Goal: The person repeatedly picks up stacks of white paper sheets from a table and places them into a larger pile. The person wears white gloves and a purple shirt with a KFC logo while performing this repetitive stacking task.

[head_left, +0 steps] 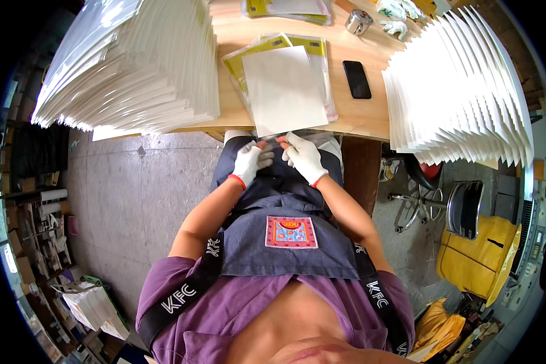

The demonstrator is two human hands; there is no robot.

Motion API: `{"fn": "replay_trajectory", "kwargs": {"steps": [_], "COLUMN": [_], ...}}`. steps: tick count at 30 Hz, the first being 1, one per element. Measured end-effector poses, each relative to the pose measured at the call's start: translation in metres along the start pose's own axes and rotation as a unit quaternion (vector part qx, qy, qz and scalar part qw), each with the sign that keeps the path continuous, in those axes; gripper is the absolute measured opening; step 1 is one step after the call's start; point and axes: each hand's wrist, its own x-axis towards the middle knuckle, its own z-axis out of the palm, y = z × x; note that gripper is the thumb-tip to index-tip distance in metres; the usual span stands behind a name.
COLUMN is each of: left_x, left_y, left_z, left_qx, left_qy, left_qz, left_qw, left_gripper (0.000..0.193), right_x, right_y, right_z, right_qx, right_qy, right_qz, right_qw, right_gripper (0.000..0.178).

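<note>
My left hand [253,160] and my right hand [304,156] meet over my lap, just below the table's front edge. Both wear white gloves with red cuffs and bare fingertips. Their fingers pinch what looks like the edge of a thin, clear plastic film [275,141], most of which is hard to make out. Right above my hands, a white sheet [285,91] lies at a slight tilt, its lower edge reaching the table's edge. Underneath it are clear plastic packs with yellow printed parts [316,48].
A tall stack of plastic-sleeved sheets [133,73] stands at the left, and a fanned white stack [458,91] at the right. On the wooden table [361,115] lie a black phone [357,79], a tape roll [358,22] and spare gloves [394,28]. A chair [465,209] stands right.
</note>
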Motion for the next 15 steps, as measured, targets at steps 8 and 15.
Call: {"fn": "replay_trajectory", "kwargs": {"steps": [8,15], "left_x": [0.007,-0.001], "left_y": [0.034,0.035], "left_z": [-0.02,-0.02], "left_qx": [0.139,0.124], "left_qy": [-0.081,-0.002], "left_qz": [0.007,0.049], "left_qw": [0.987,0.991], "left_gripper": [0.021,0.018], "right_x": [0.053,0.004], "right_y": [0.006,0.066], "right_z": [0.038,-0.052], "right_qx": [-0.44,0.284], "right_qy": [-0.015,0.121], "right_qz": [-0.164,0.018], "right_qw": [0.883,0.951], "right_gripper": [0.017,0.013]}}
